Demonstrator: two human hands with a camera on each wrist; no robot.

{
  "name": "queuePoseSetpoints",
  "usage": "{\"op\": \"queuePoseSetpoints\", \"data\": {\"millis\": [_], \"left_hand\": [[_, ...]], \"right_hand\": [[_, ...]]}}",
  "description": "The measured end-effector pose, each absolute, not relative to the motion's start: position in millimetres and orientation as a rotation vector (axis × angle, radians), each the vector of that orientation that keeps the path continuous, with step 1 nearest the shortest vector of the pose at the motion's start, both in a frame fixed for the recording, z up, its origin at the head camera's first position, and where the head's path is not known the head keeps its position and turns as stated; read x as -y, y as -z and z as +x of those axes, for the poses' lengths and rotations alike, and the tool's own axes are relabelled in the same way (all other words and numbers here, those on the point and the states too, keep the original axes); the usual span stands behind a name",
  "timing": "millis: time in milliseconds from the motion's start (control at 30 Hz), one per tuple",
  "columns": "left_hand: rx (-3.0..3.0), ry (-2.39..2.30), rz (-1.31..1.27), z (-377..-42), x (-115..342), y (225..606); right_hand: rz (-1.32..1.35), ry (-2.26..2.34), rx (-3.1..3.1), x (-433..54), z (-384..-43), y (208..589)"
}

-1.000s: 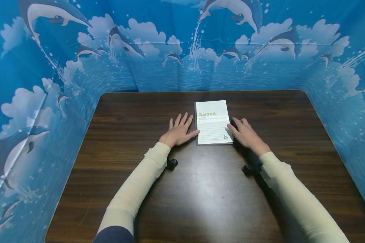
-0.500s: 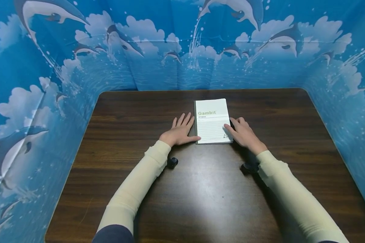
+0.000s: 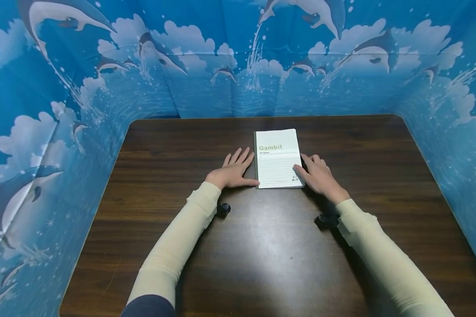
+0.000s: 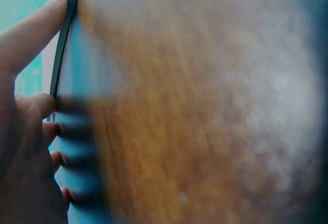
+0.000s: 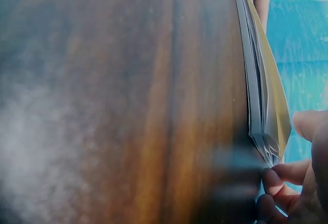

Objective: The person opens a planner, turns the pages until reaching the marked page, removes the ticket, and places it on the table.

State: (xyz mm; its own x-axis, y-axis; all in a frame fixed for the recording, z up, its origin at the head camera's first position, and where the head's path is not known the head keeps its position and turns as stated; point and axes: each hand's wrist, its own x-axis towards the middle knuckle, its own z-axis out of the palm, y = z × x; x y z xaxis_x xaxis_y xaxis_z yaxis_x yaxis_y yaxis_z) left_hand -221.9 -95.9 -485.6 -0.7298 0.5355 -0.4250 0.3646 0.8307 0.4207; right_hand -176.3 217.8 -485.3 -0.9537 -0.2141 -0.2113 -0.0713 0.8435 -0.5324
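Observation:
A white notebook (image 3: 276, 160) with "Gambit" printed in green lies flat on the table, its dark spine to the left. My left hand (image 3: 232, 173) rests beside that spine with fingers spread on the tabletop, and its thumb touches the edge near the front corner. At the opposite side my right hand (image 3: 320, 178) holds the notebook, thumb on the cover and other fingers curled at the page edge. The right wrist view shows the pages (image 5: 261, 80) slightly fanned, with fingertips (image 5: 271, 178) at their corner.
The dark wood table (image 3: 238, 255) has rounded far corners. A blue curtain (image 3: 206, 97) printed with dolphins hangs round its back and sides. Small black devices sit at the left wrist (image 3: 223, 210) and right wrist (image 3: 326, 221).
My right thumb has moved left, further onto the cover. The left thumb has slid down the spine toward the front corner. The notebook stays in nearly the same place.

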Motion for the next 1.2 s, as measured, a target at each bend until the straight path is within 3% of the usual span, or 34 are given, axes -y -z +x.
{"op": "queuePoseSetpoints", "data": {"millis": [1200], "left_hand": [[-2.481,-0.408,0.65,-226.9,97.8,498.7]], "right_hand": [[-0.144,1.022,-2.916,-210.2,-161.2,475.3]]}}
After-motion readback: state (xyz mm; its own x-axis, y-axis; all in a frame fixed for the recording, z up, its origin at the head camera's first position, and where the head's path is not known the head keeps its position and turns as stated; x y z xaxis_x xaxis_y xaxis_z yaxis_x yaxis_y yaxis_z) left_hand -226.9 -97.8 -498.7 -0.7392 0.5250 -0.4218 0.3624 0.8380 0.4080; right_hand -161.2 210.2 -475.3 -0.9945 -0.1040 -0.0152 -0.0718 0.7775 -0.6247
